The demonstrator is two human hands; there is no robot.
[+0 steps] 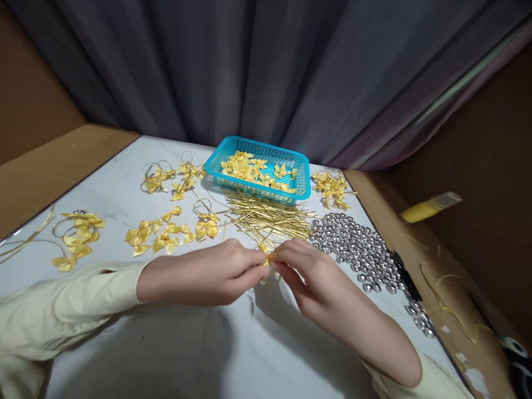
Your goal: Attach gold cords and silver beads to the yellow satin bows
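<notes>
Head view: left hand and right hand fingers pinched on one yellow bow, no legible writing anywhere.

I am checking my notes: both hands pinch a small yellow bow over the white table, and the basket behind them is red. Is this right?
Not quite. The head view shows the basket is blue, not red. The rest holds: the left hand and right hand pinch a small yellow bow over the white table.

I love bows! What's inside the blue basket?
The blue basket holds a loose heap of small yellow bows. Whatever lies beneath that heap is covered, so I cannot see it.
</notes>
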